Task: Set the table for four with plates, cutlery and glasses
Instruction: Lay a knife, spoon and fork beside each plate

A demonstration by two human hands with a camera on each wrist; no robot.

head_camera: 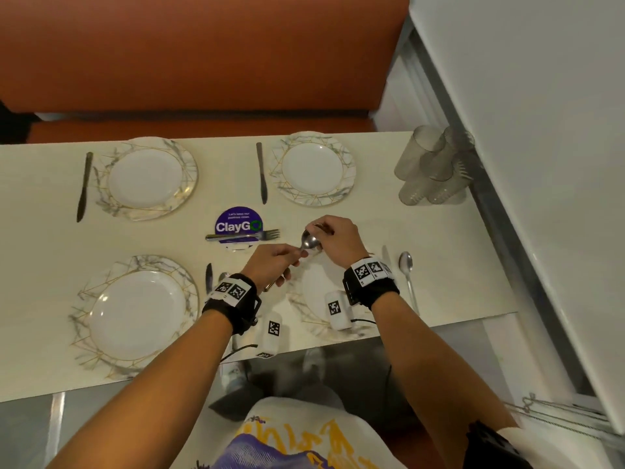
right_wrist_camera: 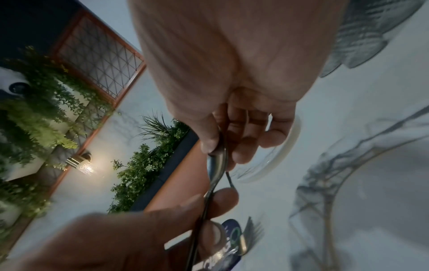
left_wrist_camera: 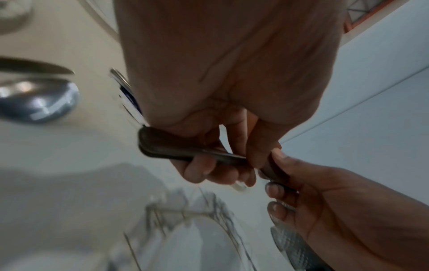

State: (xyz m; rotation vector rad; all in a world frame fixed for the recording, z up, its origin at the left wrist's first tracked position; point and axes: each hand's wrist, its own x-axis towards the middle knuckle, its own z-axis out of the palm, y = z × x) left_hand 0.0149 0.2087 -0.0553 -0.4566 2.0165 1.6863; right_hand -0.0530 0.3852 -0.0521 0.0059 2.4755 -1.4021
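We pinch spoon (head_camera: 310,241) both ends: left hand (head_camera: 270,265) on handle, right hand (head_camera: 334,238) on bowl; release one side first; lower flat.

— What can't you see properly?
— The near right plate (head_camera: 306,311) lies mostly under the right hand (head_camera: 336,240) and its wrist band. The spoon (head_camera: 222,276) beside the near knife (head_camera: 208,277) shows only its bowl.
— And the wrist views?
— Blurred (the plates especially); the sticker (right_wrist_camera: 228,238) is half covered.
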